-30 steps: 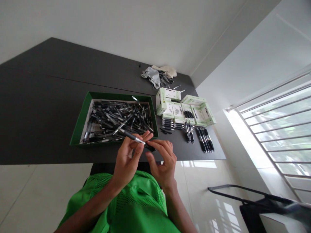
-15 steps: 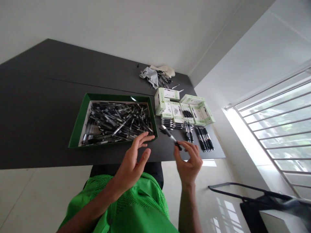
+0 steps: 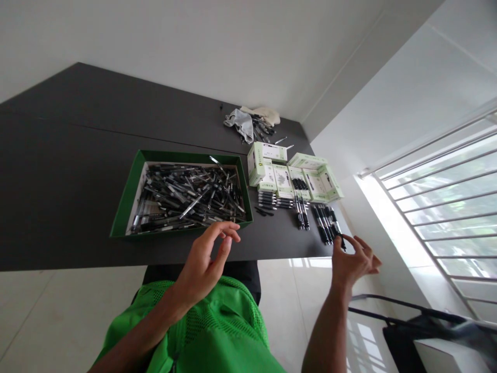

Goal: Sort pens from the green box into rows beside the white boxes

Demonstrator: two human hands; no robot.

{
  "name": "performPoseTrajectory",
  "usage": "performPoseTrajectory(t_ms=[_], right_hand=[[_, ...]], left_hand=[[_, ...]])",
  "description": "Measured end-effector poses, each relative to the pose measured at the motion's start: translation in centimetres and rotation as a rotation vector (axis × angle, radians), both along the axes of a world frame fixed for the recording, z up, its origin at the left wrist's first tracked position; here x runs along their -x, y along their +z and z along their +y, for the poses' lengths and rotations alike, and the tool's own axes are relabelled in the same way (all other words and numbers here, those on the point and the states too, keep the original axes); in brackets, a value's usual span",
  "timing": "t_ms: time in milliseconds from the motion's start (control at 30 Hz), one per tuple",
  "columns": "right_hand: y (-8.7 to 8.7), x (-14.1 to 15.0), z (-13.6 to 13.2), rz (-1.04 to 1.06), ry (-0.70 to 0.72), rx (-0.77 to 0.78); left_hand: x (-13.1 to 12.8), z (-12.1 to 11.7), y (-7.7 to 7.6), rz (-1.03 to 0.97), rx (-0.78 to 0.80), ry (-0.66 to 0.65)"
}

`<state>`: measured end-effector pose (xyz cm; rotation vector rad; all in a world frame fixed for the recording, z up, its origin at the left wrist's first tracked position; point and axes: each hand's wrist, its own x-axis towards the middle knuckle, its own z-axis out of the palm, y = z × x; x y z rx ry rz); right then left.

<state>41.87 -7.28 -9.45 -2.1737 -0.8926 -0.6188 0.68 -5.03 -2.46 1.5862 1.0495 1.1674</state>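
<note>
My right hand [image 3: 352,264] pinches the lower end of a black pen [image 3: 342,241] at the right side of a row of black pens [image 3: 323,226], close to the table's right corner. At the near edge of the green box [image 3: 126,199], my left hand [image 3: 205,259] hovers with nothing in it, thumb and fingers apart. A jumbled heap of pens [image 3: 178,194] fills the box. To the box's right lie stacked pens [image 3: 267,199], a pair of dark pieces [image 3: 264,211] that look like pen caps, and a few pens [image 3: 302,212] pointing toward me.
Pale green and white cartons [image 3: 267,151] stand on the dark table [image 3: 70,160] behind the pens. Farther back, a grey cloth [image 3: 241,124] and a cream cloth [image 3: 267,114] lie by loose pens [image 3: 262,127]. A barred window [image 3: 458,202] is at right, above a black-framed chair [image 3: 407,331].
My right hand has carried the pen rightward from beside the green box to the row of pens. My left hand has shifted slightly down and left, its fingers curling a little.
</note>
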Motion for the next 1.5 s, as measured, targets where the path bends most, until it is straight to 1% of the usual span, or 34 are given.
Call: performPoseTrajectory(t_ms=[233, 467, 767, 867, 967, 1033, 1067, 1167, 1233, 1300, 1333, 1400, 1500], right_hand=[[-0.1, -1.8, 1.2, 0.055, -0.001, 0.115], [-0.4, -2.4, 2.2, 0.061, 0.005, 0.159], [-0.2, -1.9, 2.6, 0.085, 0.019, 0.168], [0.1, -1.7, 2.6, 0.085, 0.033, 0.158], [0.8, -0.8, 2.8, 0.076, 0.058, 0.128], [1.6, 0.4, 3.2, 0.054, 0.118, 0.084], [2.0, 1.3, 3.5, 0.033, 0.177, 0.06], [3.3, 4.9, 4.6, -0.037, 0.431, 0.014], [3.8, 7.4, 5.4, -0.046, 0.596, 0.046], [4.1, 9.5, 6.2, -0.033, 0.717, 0.11], [4.1, 10.3, 6.7, -0.027, 0.753, 0.14], [3.9, 11.1, 7.8, -0.024, 0.77, 0.18], [3.7, 10.8, 10.1, -0.025, 0.747, 0.22]], left_hand=[[0.3, 0.1, 0.3, 0.011, -0.018, 0.024], [0.5, 0.1, 0.3, 0.019, -0.023, 0.008], [0.8, 0.2, 0.6, 0.034, -0.076, 0.011], [0.8, 0.2, 0.5, 0.04, -0.081, 0.015], [0.8, 0.2, 0.5, 0.042, -0.091, 0.018], [0.8, 0.2, 0.6, 0.048, -0.103, 0.022], [0.7, 0.3, 0.6, 0.053, -0.111, 0.023], [0.8, 0.5, 0.8, 0.074, -0.149, 0.05], [0.9, 0.7, 0.9, 0.097, -0.179, 0.085], [1.3, 0.9, 1.0, 0.124, -0.197, 0.124], [1.5, 1.0, 1.0, 0.136, -0.199, 0.14], [2.1, 1.1, 1.0, 0.141, -0.198, 0.169], [3.0, 1.0, 0.7, 0.092, -0.19, 0.18]])
